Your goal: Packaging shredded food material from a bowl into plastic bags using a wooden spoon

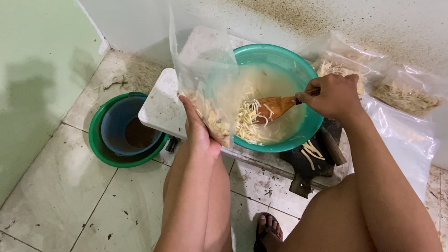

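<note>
Head view, looking down at a person who is working over a tiled floor. The left hand [199,128] is closing around the lower part of a clear plastic bag [206,76], fingers clamped on the film, holding it upright at the near-left rim of a teal basin [303,70]. The right hand [332,96] is gripping the handle of a wooden spoon [275,107], fist closed, with the blade lying among pale shredded strips [248,123] inside the basin.

The bag is judged light, limp and slippery; it is likely to sag unless it is held near its mouth or supported beneath the filling. The spoon is judged stiff and light, best taken at the handle end. The strips appear soft, moist and easily spilled.

Count: one basin, one spoon, one bag in hand, two filled bags [406,95] lying by the wall at far right. One green bowl [98,148] is holding a blue bowl [112,121] at left. One dark knife [332,147] is resting beside the basin, with a few loose strips.
</note>
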